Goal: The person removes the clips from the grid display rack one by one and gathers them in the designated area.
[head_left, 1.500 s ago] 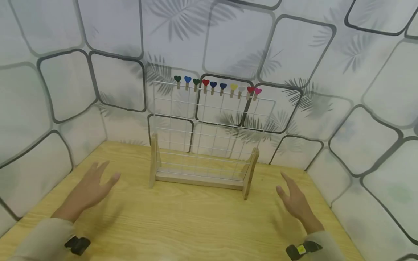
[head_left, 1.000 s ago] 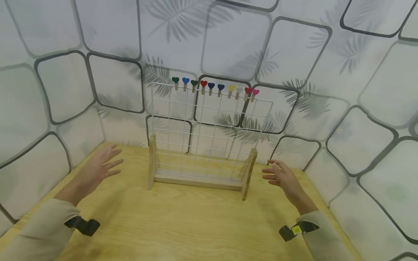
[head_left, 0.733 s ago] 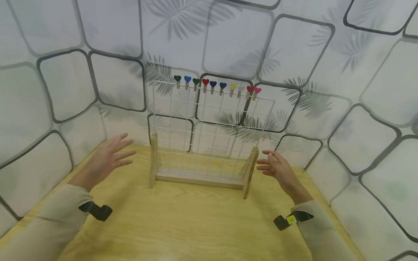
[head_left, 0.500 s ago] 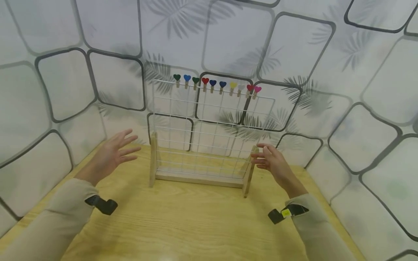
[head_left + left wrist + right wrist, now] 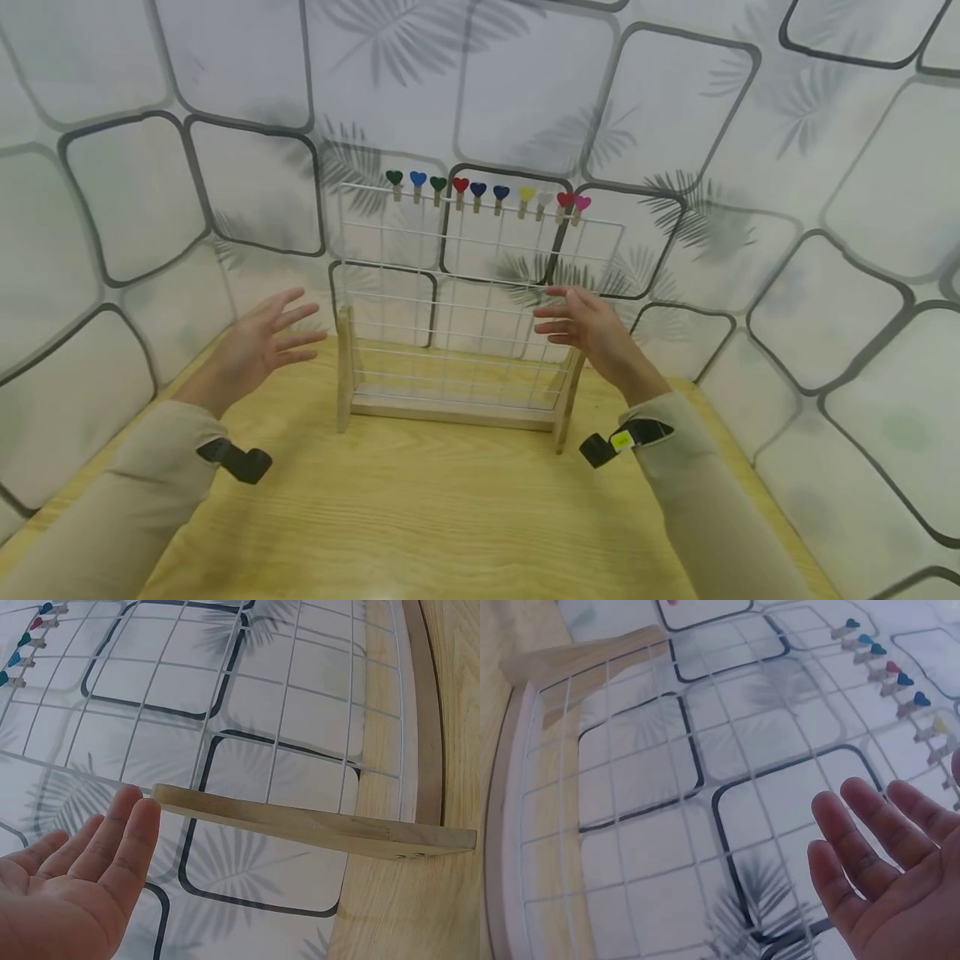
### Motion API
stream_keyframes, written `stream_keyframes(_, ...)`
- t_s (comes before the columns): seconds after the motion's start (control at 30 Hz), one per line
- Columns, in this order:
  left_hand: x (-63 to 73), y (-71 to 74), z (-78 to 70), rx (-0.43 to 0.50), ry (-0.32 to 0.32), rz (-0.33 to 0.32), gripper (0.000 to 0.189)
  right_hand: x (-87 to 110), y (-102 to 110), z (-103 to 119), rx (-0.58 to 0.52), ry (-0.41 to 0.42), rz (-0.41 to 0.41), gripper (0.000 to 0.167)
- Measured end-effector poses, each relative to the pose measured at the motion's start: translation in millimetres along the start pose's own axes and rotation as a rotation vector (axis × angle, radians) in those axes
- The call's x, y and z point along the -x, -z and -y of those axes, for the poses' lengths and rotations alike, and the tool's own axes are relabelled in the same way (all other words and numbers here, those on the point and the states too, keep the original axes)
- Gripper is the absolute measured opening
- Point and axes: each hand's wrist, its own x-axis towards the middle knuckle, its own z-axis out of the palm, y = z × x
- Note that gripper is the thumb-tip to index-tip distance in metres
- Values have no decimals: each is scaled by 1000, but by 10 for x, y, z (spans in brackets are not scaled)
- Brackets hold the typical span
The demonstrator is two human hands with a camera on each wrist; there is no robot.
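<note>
A white wire grid rack with a wooden base (image 5: 453,412) stands upright on the table. Along its top wire are clipped several small wooden clothespins with coloured hearts, from a green clothespin (image 5: 394,178) at the left to a pink clothespin (image 5: 582,204) at the right. My left hand (image 5: 251,350) is in the air left of the rack, its fingers spread and empty; in the left wrist view its fingertips are near the wooden upright (image 5: 315,825). My right hand (image 5: 592,329), also empty with fingers extended, hovers before the grid's right side, partly covering it.
The wood-grain table (image 5: 420,517) reaches back to a wall (image 5: 532,75) patterned with rounded outlines and leaves. Side walls enclose it left and right. A black wrist camera (image 5: 243,462) is strapped to the left sleeve, another camera (image 5: 600,450) to the right.
Both hands have risen from low beside the rack. The right hand has moved left, across the rack's right upright; the left has moved up and right. The rack and clothespins stay put.
</note>
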Motion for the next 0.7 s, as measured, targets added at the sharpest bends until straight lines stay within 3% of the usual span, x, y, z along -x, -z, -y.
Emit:
stream_keyframes(0.5,-266,-41,20,50,35,-14,75,-390,-306,329,-63,73,51,48)
stream_keyframes(0.7,-358,-99,38,3,39,-21,73,-505,-427,455,-61,80,58,47)
